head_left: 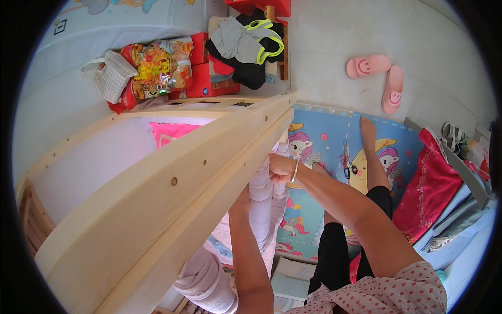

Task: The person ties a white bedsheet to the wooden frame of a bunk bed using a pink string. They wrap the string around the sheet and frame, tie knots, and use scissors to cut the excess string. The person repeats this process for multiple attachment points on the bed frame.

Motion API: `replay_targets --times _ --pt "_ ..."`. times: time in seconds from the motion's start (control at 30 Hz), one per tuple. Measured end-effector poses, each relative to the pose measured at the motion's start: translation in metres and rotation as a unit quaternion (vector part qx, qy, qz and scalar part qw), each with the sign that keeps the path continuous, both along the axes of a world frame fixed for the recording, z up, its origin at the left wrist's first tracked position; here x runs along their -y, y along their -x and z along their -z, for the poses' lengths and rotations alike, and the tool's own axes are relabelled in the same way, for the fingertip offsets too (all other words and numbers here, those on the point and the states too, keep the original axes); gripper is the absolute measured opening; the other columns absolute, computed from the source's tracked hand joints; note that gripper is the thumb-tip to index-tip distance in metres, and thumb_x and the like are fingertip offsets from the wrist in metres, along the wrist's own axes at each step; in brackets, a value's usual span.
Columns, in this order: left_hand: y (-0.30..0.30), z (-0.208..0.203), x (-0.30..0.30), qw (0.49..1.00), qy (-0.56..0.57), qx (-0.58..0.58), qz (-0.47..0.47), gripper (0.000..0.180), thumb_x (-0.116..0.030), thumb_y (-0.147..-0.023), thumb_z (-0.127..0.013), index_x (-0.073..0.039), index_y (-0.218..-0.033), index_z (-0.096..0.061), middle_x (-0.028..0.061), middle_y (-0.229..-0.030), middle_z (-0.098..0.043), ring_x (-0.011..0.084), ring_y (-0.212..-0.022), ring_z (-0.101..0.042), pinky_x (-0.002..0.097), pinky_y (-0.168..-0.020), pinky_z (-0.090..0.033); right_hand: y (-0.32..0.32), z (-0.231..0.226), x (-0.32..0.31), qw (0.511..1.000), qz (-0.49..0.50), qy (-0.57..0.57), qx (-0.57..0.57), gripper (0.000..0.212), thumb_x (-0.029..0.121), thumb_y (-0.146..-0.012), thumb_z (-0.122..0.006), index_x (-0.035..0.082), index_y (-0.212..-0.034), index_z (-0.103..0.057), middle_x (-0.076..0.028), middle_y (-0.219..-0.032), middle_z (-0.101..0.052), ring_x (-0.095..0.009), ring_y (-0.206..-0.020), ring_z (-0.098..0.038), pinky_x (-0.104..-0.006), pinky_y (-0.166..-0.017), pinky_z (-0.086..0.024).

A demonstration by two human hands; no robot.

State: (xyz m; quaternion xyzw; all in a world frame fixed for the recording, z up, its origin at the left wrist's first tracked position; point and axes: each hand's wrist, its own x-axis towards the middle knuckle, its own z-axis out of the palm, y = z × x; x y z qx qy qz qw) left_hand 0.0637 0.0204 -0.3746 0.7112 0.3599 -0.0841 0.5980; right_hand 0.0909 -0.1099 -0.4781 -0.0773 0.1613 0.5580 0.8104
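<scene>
My right hand (282, 167), with a bangle at its wrist, is closed against a pale lilac-white cloth (260, 189) that hangs in folds beneath the wooden bed rail (193, 172). My left hand (240, 203) reaches under the same rail beside this cloth; the wood hides its fingers. Below, a pink sheet with a blue patch (222, 245) shows between the cloth and my left forearm. A rolled lilac towel-like cloth (205, 282) lies to the left of that forearm.
Behind the rail is a white mattress (99, 162) with a bright pink cloth (170, 132). Clothes (238, 44) are piled beside a colourful snack bag (159, 68). Pink slippers (368, 66) lie beyond the unicorn play mat (321, 131). A red cloth (426, 191) drapes at right.
</scene>
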Motion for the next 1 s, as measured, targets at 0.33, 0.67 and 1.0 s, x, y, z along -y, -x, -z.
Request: replay_targets --times 0.33,0.67,1.0 --pt "0.004 0.009 -0.026 0.893 -0.316 0.012 0.32 0.026 -0.005 -0.084 -0.059 0.004 -0.109 -0.057 0.0088 -0.106 -0.061 0.017 -0.097 -0.057 0.0296 -0.084 -0.045 0.021 0.014 -0.03 0.993 0.046 -0.049 -0.1 0.012 0.006 -0.083 -0.059 0.001 -0.094 -0.062 -0.005 -0.082 -0.065 -0.011 -0.065 -0.061 -0.0214 -0.054 -0.046" --pt "0.011 0.016 -0.034 0.912 -0.287 0.046 0.289 0.024 0.002 -0.083 -0.059 0.005 -0.106 -0.057 0.0086 -0.105 -0.061 0.0166 -0.097 -0.057 0.029 -0.085 -0.044 0.03 -0.003 -0.043 0.976 0.097 -0.041 -0.189 0.008 0.008 -0.085 -0.056 0.005 -0.088 -0.063 -0.004 -0.078 -0.065 -0.012 -0.062 -0.06 -0.0287 -0.06 -0.049" --pt "0.002 0.0 -0.014 0.942 -0.228 0.047 0.241 0.022 0.002 -0.083 -0.059 0.004 -0.105 -0.057 0.0086 -0.102 -0.061 0.0158 -0.094 -0.057 0.0283 -0.084 -0.045 0.029 0.016 -0.056 0.981 0.097 -0.043 -0.166 0.009 0.011 -0.085 -0.054 0.007 -0.082 -0.061 0.0 -0.068 -0.058 -0.008 -0.05 -0.048 -0.0226 -0.044 -0.035"
